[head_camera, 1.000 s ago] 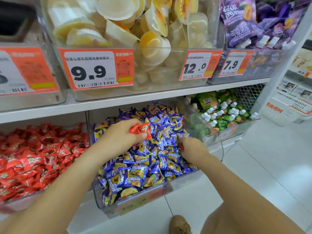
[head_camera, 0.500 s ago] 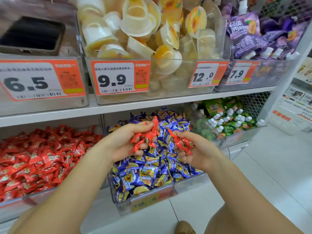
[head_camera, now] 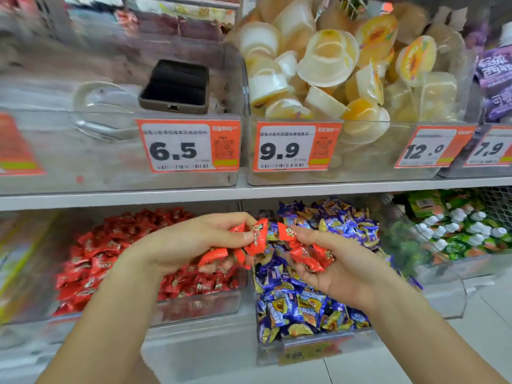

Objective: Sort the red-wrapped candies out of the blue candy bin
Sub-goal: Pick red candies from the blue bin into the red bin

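Red-wrapped candies [head_camera: 250, 239] are now bunching in both fists at frame centre, left hand [head_camera: 191, 242] and right hand [head_camera: 332, 261] each clutching some, having lifted out of the blue candy bin [head_camera: 304, 347] (lower right) and drifting toward the red bin [head_camera: 194, 306].

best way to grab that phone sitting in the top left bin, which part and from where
Probably by its long side edges, reaching in from above over the clear bin's front wall. The phone lies leaning back with its port end toward the front, close behind the 6.5 price tag, so the front wall blocks a straight approach. Both hands currently hold red candies, so one must be emptied first.
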Tool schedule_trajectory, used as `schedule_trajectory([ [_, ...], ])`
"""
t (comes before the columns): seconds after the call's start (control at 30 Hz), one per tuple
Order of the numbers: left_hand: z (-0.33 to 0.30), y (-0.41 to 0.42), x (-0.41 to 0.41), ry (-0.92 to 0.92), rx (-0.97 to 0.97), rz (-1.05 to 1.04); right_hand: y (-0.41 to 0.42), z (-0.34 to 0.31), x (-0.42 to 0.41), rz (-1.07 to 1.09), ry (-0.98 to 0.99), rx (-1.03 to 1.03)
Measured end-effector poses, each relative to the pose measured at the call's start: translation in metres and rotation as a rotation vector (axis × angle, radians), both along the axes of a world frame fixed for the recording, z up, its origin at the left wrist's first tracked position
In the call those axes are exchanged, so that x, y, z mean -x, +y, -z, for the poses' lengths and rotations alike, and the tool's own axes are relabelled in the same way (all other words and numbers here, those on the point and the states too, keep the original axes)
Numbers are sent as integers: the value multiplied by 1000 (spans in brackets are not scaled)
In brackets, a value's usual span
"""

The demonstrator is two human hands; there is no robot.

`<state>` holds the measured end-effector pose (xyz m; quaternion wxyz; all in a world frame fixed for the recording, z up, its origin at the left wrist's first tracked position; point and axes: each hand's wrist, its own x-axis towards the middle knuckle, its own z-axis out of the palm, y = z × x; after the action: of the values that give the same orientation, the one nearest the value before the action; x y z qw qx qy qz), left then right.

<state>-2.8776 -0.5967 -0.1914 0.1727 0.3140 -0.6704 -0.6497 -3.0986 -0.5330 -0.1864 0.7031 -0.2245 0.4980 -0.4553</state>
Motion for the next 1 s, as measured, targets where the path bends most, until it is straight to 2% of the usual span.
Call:
schedule_trajectory([
  [0.17,8,-3,-54,-362,215,-121,-23,1,-62,-313,300,117],
  [0.23,20,-7,-75,-536,329,-143,-37,10,-87,-343,338,162],
  [0.37,42,-13,-108,-716,329,-270,-65,23,-122,-299,381,174],
  [0.47,50,-18,-127,-716,371,-425,-76,24,-137,-326,212,75],
  [0.53,50,-18,-136,-648,351,-486,-80,29,-139,-307,234,66],
  [0.63,49,-18,-139,-585,316,-535,-72,33,-137,-342,328,201],
  [0.67,50,-20,-137,-581,326,-529,-67,33,-134,-443,469,310],
  [0.77,51,-24,-126,-581,338,-546,-53,26,-117,-817,1146,701],
  [0.83,49,-25,-119,-569,325,-633,-41,21,-102,-876,1429,873],
  [0.9,46,-26,-115,-518,254,-707,-30,14,-83,-780,1458,894],
  [1.0,42,-21,-106,-458,244,-719,-13,11,-46,-625,1362,827],
])
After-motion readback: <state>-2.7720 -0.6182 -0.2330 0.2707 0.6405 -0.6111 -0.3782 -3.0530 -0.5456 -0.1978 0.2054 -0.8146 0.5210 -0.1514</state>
